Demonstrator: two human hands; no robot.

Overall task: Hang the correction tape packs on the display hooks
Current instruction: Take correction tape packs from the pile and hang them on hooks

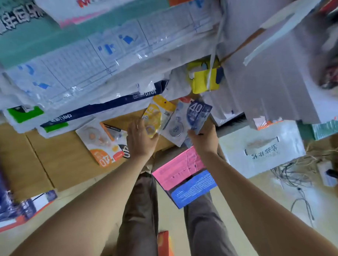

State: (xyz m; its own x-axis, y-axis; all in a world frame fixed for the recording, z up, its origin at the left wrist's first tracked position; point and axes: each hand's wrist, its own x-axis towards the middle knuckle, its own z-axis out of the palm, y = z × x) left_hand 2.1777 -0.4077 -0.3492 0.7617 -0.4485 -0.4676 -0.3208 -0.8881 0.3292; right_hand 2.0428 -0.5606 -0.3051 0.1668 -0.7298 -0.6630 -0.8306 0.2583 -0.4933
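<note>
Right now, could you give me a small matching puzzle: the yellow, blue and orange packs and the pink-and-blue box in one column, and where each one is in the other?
1. yellow pack
2. blue pack
3. orange pack
4. pink-and-blue box

A. held by the right hand
B. lying flat on the brown cardboard
C. low down, by the trouser legs
D. held by the left hand

Pairs: 1-D, 2-A, 3-B, 4-C.

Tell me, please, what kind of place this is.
Probably a stationery shop or its stockroom: it holds a yellow correction tape pack, a blue correction tape pack, stacks of plastic-wrapped grid paper and cardboard boxes.
</note>
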